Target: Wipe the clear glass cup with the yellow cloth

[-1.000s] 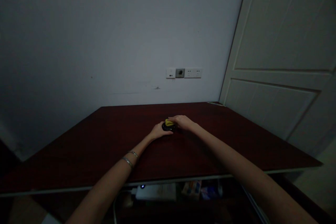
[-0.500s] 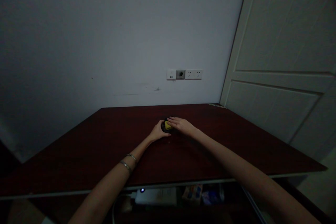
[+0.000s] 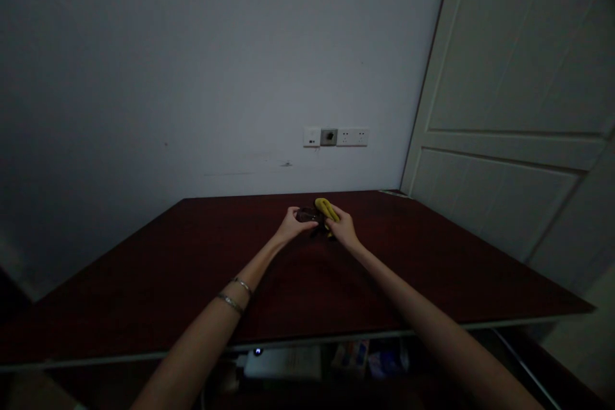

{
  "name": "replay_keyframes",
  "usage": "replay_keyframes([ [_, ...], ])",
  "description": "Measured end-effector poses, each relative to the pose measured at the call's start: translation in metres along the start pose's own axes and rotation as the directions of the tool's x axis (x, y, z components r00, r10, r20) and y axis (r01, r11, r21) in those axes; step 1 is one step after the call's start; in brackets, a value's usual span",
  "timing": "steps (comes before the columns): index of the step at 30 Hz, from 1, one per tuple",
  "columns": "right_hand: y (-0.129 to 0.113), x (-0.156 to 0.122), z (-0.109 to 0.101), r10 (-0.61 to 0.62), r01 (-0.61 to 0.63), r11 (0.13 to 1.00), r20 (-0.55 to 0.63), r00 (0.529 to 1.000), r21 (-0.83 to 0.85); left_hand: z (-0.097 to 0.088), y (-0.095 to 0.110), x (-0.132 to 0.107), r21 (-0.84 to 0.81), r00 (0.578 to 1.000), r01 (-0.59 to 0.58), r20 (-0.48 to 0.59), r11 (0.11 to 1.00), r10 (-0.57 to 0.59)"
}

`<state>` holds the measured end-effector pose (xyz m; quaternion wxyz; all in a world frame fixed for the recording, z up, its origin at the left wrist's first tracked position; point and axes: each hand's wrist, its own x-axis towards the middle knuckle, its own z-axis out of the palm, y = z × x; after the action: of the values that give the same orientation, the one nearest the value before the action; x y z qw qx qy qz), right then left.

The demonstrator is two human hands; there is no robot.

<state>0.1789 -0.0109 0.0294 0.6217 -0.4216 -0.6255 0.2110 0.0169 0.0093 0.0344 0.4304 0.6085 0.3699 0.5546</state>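
My left hand [image 3: 291, 225] is closed around a small, dark, shiny round object [image 3: 307, 215] just above or on the dark red tabletop; its exact kind is too dim to make out. To the right of it, my right hand [image 3: 342, 225] grips a folded yellow cloth [image 3: 327, 207] between thumb and fingers. The cloth's left edge is right beside the round object, and I cannot tell whether they touch. Two bracelets circle my left forearm.
The dark red table [image 3: 192, 269] reaches back to a pale wall with a row of sockets [image 3: 352, 137]. A white panelled door [image 3: 500, 154] stands on the right. Under the front edge, a shelf holds a pale flat box-like device [image 3: 283, 362] and some packets [image 3: 384, 360].
The yellow cloth, pressed on the round object before, is now lifted off to its right in my right hand. My left hand has tilted the object and shifted slightly farther away.
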Motion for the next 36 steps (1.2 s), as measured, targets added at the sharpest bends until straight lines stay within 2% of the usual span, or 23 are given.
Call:
replay_keyframes([
  [2,0.002,0.001,-0.001,0.042,-0.042,0.999,-0.023,0.999,0.014,0.004,-0.001,-0.001,-0.073,0.999,0.03,-0.031,0.997,-0.032],
  [5,0.005,-0.003,-0.001,0.07,-0.069,0.997,-0.043,0.997,0.029,0.01,0.0,-0.004,-0.269,0.996,0.084,0.004,0.959,-0.086],
  [8,0.008,-0.009,0.003,0.057,-0.055,0.996,-0.034,0.998,0.064,0.016,0.001,-0.008,-0.491,0.986,0.162,0.052,0.856,-0.156],
  [11,0.008,-0.014,0.006,0.047,-0.043,0.996,-0.045,0.998,0.08,0.02,-0.001,-0.009,-0.605,0.969,0.228,0.061,0.763,-0.241],
  [17,0.003,-0.02,0.002,0.055,-0.053,0.998,-0.046,0.997,0.043,0.019,-0.007,-0.004,-0.701,0.916,0.361,0.142,0.615,-0.375],
  [22,0.005,-0.023,-0.003,0.017,-0.018,1.0,-0.049,0.999,-0.011,0.016,-0.008,-0.005,-0.694,0.862,0.466,0.216,0.548,-0.459],
  [26,0.003,-0.025,-0.008,-0.003,0.0,0.998,-0.041,0.999,-0.065,0.015,-0.008,-0.008,-0.678,0.847,0.506,0.272,0.533,-0.457],
  [29,-0.007,-0.027,-0.014,-0.088,0.082,0.989,-0.052,0.995,-0.122,0.014,-0.007,-0.011,-0.656,0.841,0.529,0.32,0.539,-0.436],
  [32,-0.022,-0.027,-0.021,-0.266,0.254,0.938,-0.019,0.964,-0.237,0.014,-0.007,-0.013,-0.631,0.828,0.557,0.366,0.541,-0.425],
  [34,-0.032,-0.026,-0.026,-0.401,0.42,0.843,0.127,0.907,-0.336,0.014,-0.007,-0.015,-0.618,0.814,0.577,0.38,0.535,-0.44],
  [36,-0.04,-0.022,-0.028,-0.491,0.598,0.69,0.342,0.801,-0.408,0.014,-0.007,-0.017,-0.599,0.794,0.604,0.398,0.526,-0.459],
])
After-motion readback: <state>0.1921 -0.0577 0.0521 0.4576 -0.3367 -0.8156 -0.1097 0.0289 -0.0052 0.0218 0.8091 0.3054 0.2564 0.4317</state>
